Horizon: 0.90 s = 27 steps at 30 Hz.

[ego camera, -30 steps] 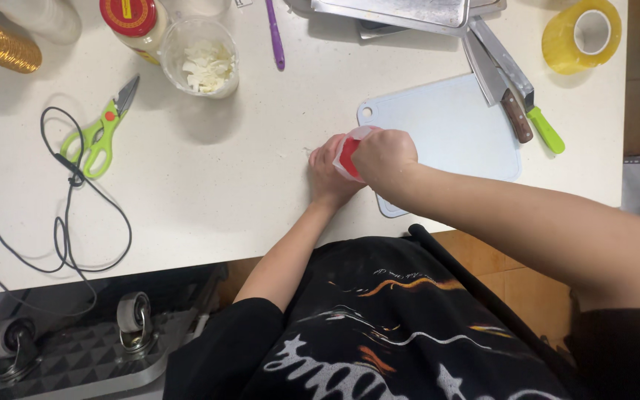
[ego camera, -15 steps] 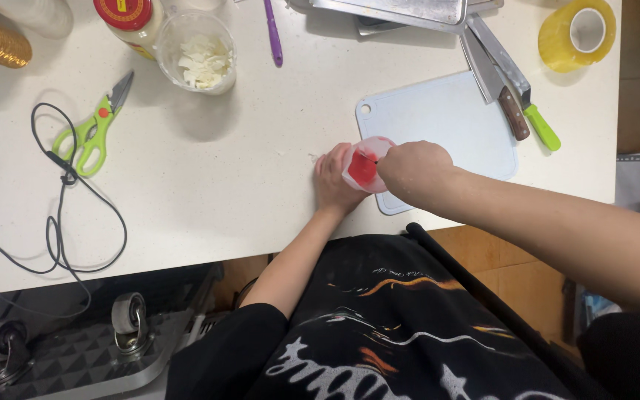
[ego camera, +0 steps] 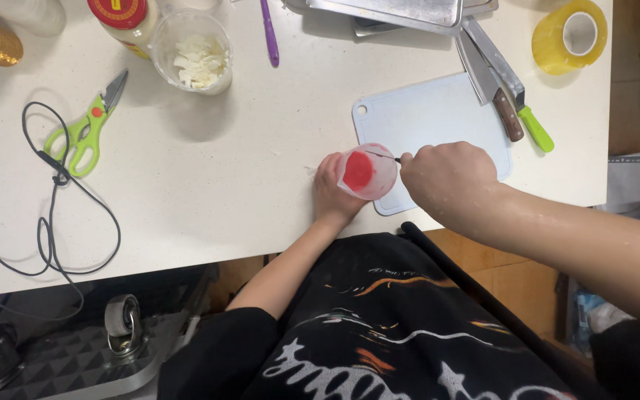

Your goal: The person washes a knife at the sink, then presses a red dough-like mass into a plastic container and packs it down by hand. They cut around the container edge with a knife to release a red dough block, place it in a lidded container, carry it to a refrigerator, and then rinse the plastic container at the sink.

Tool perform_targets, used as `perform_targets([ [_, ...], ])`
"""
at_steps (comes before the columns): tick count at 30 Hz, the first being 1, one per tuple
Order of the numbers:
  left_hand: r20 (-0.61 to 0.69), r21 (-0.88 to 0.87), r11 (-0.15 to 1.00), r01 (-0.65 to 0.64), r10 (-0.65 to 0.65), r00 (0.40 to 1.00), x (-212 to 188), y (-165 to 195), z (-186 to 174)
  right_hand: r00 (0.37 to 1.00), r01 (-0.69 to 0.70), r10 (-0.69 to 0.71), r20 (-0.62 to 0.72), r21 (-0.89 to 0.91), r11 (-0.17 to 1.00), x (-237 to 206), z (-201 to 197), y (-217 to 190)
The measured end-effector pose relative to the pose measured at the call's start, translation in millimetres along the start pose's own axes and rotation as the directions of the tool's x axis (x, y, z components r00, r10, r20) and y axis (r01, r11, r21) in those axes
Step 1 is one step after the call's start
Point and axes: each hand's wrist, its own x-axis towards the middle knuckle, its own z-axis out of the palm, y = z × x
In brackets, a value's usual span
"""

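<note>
My left hand (ego camera: pixel 332 194) grips a small clear plastic cup (ego camera: pixel 365 171) with a red bottom, tilted so its mouth faces the camera, at the left edge of a pale cutting board (ego camera: pixel 438 122). My right hand (ego camera: pixel 450 176) is closed around a thin dark tool (ego camera: pixel 384 155) whose tip reaches into the cup's rim. Both hands sit near the front edge of the white table (ego camera: pixel 224 185).
Green-handled scissors (ego camera: pixel 87 126) and a black cable (ego camera: pixel 53 222) lie at the left. A clear cup of white pieces (ego camera: pixel 195 55), a red-lidded jar (ego camera: pixel 124 22), a purple utensil (ego camera: pixel 268 33), metal trays (ego camera: pixel 394 11), two knives (ego camera: pixel 505 89) and a yellow tape roll (ego camera: pixel 570 35) line the back.
The cup has turned from behind my right hand to face the camera. My right hand moved right, off the cup, and now pokes a thin tool into its rim.
</note>
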Motion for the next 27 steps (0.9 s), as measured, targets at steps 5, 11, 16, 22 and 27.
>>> perform_targets([
  [5,0.057,-0.052,0.998,-0.024,0.027,0.998,-2.6,12.1,-21.5,0.999,-0.018,0.018,-0.042,-0.004,1.0,19.6,19.0,-9.1],
  [11,0.291,-0.214,0.971,-0.102,0.163,0.943,63.1,-20.4,-19.0,0.997,0.01,-0.008,-0.075,0.03,1.0,46.0,33.8,-16.8],
  [16,0.244,-0.211,0.977,-0.03,0.082,0.966,58.3,-17.7,-9.7,1.0,0.022,-0.022,0.016,0.038,0.999,71.0,21.7,-15.9],
  [22,0.081,-0.152,0.983,-0.104,0.117,0.99,46.3,-12.1,-1.3,0.997,0.05,-0.057,0.053,0.134,0.99,79.1,19.1,-17.3],
  [27,-0.037,-0.085,0.97,-0.226,0.224,0.974,29.7,-1.8,10.5,0.99,0.122,-0.13,0.056,0.129,0.984,61.7,30.3,-16.5],
])
